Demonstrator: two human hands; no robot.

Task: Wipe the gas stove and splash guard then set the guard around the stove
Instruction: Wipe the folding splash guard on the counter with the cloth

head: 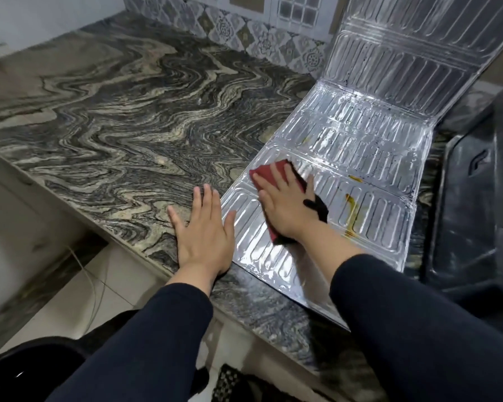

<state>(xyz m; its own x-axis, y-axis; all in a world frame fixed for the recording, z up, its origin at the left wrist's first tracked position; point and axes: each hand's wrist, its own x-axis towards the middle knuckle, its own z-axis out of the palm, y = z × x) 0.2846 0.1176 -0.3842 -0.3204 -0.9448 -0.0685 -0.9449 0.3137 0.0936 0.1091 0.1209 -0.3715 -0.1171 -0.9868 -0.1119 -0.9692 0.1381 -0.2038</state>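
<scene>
A silver foil splash guard (pixel 369 152) lies across the marble counter, its near panels flat and its far panel propped up against the tiled wall. Yellow-brown grease stains (pixel 352 204) mark the near right panel. My right hand (pixel 285 204) presses flat on a dark red cloth (pixel 269 172) on the guard's near left panel. My left hand (pixel 204 227) lies flat with fingers spread on the counter, its thumb touching the guard's left edge. The black gas stove (pixel 476 192) sits to the right of the guard.
The swirled marble counter (pixel 114 126) stretches to the left and back. Patterned wall tiles (pixel 244 33) run behind it. The counter's front edge runs diagonally below my hands, with a tiled floor (pixel 79 291), a thin cable and a dark mat beneath.
</scene>
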